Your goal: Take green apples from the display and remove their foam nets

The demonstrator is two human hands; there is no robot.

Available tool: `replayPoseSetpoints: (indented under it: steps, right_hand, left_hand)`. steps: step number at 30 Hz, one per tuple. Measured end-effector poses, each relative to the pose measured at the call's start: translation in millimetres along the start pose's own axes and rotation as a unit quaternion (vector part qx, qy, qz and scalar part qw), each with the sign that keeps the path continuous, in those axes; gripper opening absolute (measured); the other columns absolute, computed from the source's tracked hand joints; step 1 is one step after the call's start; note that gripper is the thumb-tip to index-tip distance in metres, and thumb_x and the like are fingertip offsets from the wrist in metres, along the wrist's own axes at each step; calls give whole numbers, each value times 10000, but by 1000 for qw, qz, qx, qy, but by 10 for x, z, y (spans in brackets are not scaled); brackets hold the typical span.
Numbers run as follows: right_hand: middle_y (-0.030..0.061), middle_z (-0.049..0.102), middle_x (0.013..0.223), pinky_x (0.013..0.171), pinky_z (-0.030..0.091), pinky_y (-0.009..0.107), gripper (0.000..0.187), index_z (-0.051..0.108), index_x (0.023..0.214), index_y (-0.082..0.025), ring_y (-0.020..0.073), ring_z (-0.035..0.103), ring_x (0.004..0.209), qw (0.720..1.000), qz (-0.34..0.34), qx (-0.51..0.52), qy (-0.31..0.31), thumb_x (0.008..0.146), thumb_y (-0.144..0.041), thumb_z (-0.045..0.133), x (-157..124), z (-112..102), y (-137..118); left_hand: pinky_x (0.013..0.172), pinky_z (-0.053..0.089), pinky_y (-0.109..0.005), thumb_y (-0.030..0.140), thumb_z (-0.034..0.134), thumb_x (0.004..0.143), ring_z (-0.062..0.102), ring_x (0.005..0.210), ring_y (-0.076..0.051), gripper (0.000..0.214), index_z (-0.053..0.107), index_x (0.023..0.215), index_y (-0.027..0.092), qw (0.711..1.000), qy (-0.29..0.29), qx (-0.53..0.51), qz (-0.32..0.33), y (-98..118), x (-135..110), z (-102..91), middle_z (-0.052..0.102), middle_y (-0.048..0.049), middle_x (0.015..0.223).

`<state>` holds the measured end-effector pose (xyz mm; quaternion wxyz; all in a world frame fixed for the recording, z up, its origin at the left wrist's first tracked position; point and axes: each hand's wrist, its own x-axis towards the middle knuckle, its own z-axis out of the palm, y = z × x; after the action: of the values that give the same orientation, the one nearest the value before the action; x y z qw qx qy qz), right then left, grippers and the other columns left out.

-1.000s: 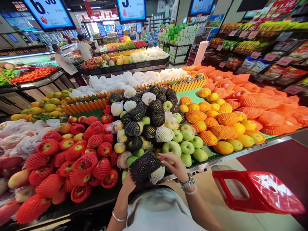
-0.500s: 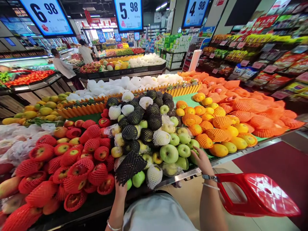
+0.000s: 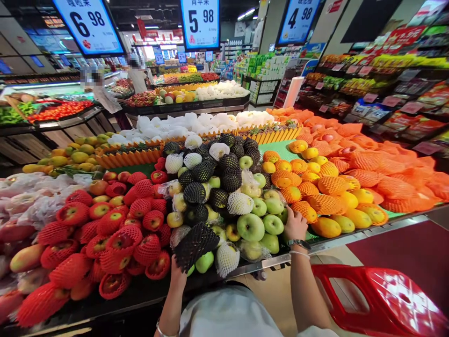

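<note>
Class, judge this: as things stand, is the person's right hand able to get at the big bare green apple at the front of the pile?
Probably yes: the right hand rests just beside the big bare green apple, with nothing covering it.

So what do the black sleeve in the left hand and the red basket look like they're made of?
The black sleeve held up by the left hand looks like soft foam netting: matte, with an open diamond mesh that stretches and flares at its edge. The red basket looks like hard moulded plastic: glossy, with bright highlights on a smooth surface and a rigid handle loop. Neither can be confirmed by look alone.
</note>
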<state>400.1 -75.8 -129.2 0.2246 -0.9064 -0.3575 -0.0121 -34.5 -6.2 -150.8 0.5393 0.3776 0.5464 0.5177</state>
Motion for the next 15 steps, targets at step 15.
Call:
replayPoseSetpoints:
  steps: [15]
  right_hand:
    - [255, 512, 1221, 948, 336, 625, 887, 470, 1290, -80, 472, 442, 1164, 962, 61, 147, 221, 601, -603, 669, -131, 61, 242]
  left_hand:
    - [828, 513, -417, 449, 764, 486, 637, 751, -216, 378, 552, 714, 235, 996, -2, -56, -64, 207, -147, 188, 668, -13, 730]
